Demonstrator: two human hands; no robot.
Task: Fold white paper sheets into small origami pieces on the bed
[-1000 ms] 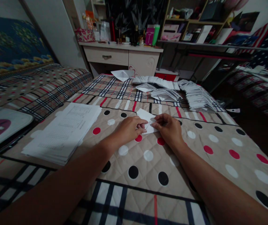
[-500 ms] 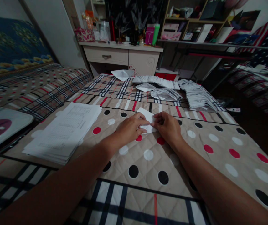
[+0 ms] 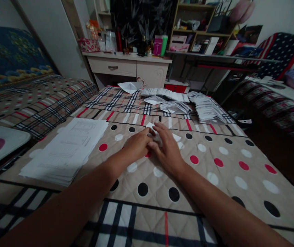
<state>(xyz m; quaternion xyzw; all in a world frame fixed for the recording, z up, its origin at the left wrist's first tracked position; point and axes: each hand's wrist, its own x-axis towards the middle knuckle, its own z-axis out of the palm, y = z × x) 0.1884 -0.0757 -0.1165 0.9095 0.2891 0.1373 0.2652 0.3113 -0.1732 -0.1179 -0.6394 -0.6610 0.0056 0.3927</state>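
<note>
A small folded sheet of white paper (image 3: 176, 137) lies on the bedspread in front of me, mostly covered by both hands. My left hand (image 3: 139, 142) is closed at the paper's left side, its curled fingers pinching the edge; the fingertips are partly hidden. Over the paper reaches my right hand (image 3: 168, 148), fingers stretched out and touching its top, the thumb close to my left fingers. To the left lies a stack of printed sheets (image 3: 69, 147). Further back are a bundle of folded papers (image 3: 175, 107) and a long row of folded papers (image 3: 208, 109).
The quilted bedspread (image 3: 142, 219) has dots and checks. A single folded paper (image 3: 130, 86) lies at the bed's far edge. Behind stands a white dresser (image 3: 116, 65) with bottles and boxes on top. A white lidded container (image 3: 5, 144) is at the left edge.
My right hand has slid left across the paper towards my left hand, and its fingers have straightened from a pinch. My left hand stays at the paper. The view has turned slightly right.
</note>
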